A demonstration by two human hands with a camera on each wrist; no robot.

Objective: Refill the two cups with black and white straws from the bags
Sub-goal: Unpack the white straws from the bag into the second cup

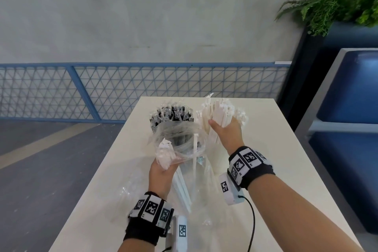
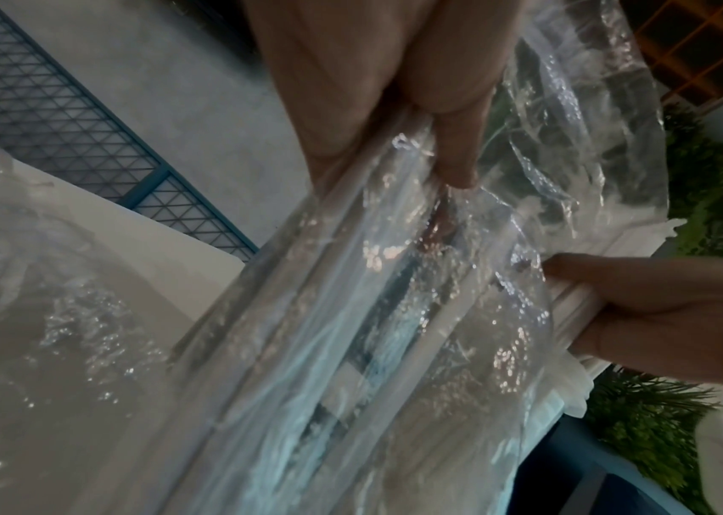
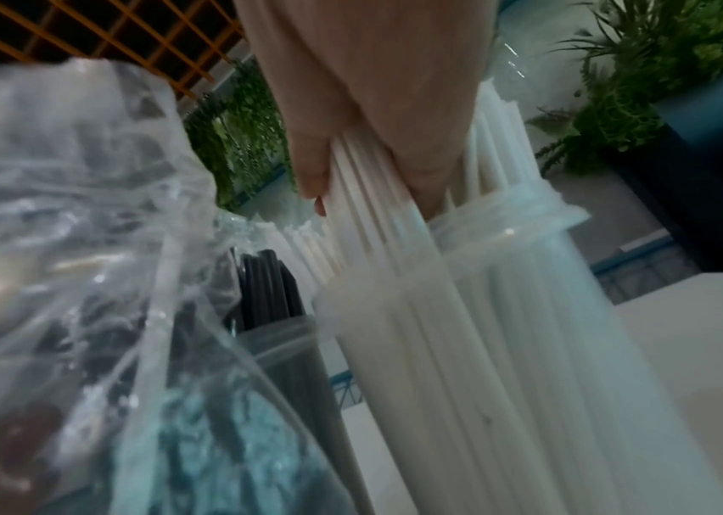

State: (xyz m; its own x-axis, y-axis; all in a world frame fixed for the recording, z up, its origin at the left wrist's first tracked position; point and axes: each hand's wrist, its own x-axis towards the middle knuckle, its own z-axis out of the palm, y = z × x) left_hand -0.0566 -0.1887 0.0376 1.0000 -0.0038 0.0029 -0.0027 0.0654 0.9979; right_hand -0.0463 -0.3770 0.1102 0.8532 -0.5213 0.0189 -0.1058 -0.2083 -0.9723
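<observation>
My right hand (image 1: 226, 129) grips a thick bundle of white straws (image 1: 222, 111) whose lower ends stand in a clear cup (image 3: 505, 313) at the far side of the table. Beside it on the left stands a second cup (image 3: 293, 352) full of black straws (image 1: 173, 115). My left hand (image 1: 163, 170) holds up a clear plastic bag (image 1: 180, 143) by its side, with a few white straws (image 1: 164, 155) still inside it. The bag hangs in front of the black-straw cup and partly hides it. In the left wrist view my left hand's fingers (image 2: 448, 153) press the bag (image 2: 351, 313) against the straws.
The white table (image 1: 276, 149) runs away from me, narrow, with edges left and right. Another crumpled clear bag (image 1: 131, 188) lies at the left near my left wrist. A blue mesh railing (image 1: 143, 90) stands beyond; blue seats (image 1: 347, 108) and a plant (image 1: 337, 0) are to the right.
</observation>
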